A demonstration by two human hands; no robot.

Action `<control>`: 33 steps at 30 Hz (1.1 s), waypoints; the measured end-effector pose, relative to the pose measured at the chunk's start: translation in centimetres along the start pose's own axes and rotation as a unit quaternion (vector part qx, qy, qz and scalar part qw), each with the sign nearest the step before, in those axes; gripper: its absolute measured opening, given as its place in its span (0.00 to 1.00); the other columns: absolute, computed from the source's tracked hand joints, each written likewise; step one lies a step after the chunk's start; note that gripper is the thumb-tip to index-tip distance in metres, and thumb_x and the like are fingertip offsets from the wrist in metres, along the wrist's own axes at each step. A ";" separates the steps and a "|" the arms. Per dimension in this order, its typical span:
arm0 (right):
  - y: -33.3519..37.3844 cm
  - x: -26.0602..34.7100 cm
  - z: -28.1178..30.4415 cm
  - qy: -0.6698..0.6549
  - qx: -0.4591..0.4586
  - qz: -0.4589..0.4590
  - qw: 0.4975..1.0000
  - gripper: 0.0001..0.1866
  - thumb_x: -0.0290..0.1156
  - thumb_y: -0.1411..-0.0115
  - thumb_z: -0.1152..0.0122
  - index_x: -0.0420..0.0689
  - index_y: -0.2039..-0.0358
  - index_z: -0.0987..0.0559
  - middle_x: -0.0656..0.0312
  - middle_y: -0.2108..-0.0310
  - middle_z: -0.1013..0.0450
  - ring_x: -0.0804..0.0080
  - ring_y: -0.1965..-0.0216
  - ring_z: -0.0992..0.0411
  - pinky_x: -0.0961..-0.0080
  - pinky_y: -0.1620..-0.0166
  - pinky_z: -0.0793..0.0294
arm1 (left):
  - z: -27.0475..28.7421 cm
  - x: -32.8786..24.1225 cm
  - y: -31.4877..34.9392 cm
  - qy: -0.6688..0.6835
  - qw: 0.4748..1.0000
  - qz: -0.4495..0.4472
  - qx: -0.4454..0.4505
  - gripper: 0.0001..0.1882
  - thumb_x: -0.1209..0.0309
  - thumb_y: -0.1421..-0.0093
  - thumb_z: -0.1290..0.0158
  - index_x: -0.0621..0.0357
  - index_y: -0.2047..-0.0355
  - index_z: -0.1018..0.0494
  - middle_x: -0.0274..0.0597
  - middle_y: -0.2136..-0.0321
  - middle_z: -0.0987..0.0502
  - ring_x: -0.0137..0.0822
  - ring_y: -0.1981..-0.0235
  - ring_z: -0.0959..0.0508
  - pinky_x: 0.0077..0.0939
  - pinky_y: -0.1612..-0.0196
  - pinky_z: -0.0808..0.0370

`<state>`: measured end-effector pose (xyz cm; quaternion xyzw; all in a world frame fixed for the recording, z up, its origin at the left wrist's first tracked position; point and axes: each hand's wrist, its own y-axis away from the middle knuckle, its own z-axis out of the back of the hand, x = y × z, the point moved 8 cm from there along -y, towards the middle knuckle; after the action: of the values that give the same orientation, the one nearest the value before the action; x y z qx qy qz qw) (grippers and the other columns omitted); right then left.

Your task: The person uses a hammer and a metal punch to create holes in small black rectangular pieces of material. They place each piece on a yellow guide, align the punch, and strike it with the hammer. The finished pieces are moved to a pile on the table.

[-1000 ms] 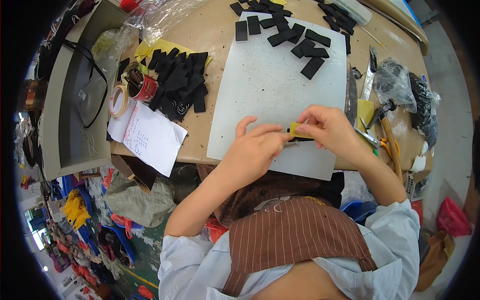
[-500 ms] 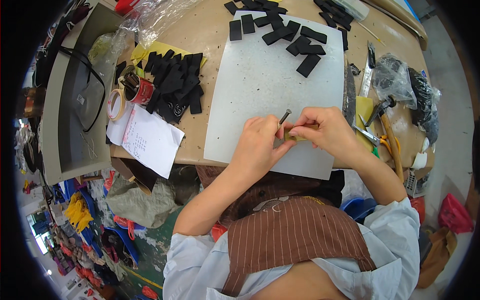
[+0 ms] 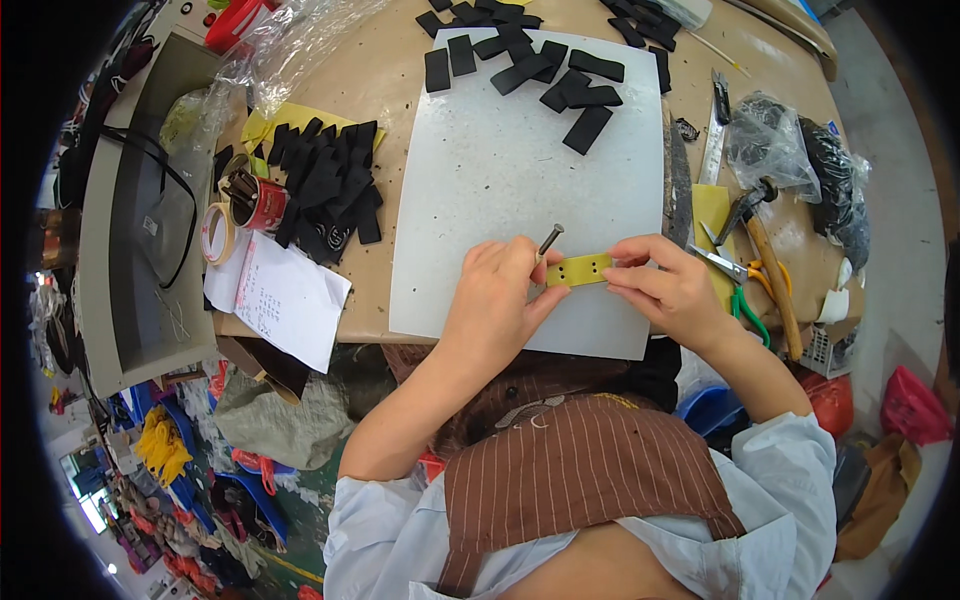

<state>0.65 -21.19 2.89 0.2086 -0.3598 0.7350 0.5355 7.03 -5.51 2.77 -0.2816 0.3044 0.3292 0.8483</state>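
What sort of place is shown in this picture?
Probably a textile or craft workshop: a hammer, scissors and piled black strips lie on the workbench.

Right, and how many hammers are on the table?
1. The hammer lies on the table to the right of the white board, its wooden handle toward the near edge. Others could be hidden under the clutter.

Yellow strip, pierced with dark holes: held at centre of frame between left hand and right hand. Metal rod: gripped in left hand. Black fabric pieces: scattered at upper centre. Hammer: laid at right of frame.
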 end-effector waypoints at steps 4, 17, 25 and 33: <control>-0.1 0.2 -0.1 0.021 -0.016 0.039 0.999 0.08 0.21 0.49 0.32 0.41 0.66 0.18 0.58 0.60 0.24 0.64 0.62 0.24 0.72 0.61 0.22 | -0.3 0.4 0.1 -0.011 1.000 0.003 0.029 0.22 0.73 0.56 0.31 0.57 0.73 0.38 0.36 0.69 0.20 0.41 0.71 0.27 0.33 0.56 0.32; 0.0 0.5 0.0 0.049 -0.011 0.056 0.997 0.09 0.21 0.51 0.31 0.40 0.67 0.19 0.55 0.58 0.25 0.62 0.60 0.24 0.71 0.59 0.23 | -0.3 -0.4 -2.1 0.289 0.953 0.086 -0.029 0.04 0.78 0.38 0.46 0.65 0.62 0.26 0.40 0.65 0.25 0.33 0.68 0.22 0.23 0.63 0.23; 1.7 -0.4 4.1 0.181 -0.061 -0.043 0.981 0.18 0.28 0.46 0.35 0.45 0.53 0.21 0.50 0.49 0.30 0.50 0.46 0.33 0.58 0.44 0.33 | -2.6 0.4 -1.5 0.172 0.983 0.066 -0.016 0.03 0.80 0.39 0.45 0.67 0.65 0.26 0.39 0.67 0.22 0.28 0.69 0.19 0.21 0.70 0.18; 12.5 -13.2 14.0 0.341 -0.097 -0.303 0.885 0.14 0.31 0.38 0.43 0.38 0.54 0.25 0.47 0.57 0.28 0.48 0.57 0.30 0.60 0.53 0.30 | -2.6 0.2 -1.7 0.195 0.978 0.068 -0.018 0.04 0.77 0.39 0.44 0.67 0.67 0.26 0.42 0.68 0.21 0.30 0.71 0.19 0.23 0.70 0.20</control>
<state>-7.72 -42.28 -0.93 -0.0089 -0.1442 0.5238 0.8395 7.56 -8.26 1.37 -0.3343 0.4765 0.3307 0.7429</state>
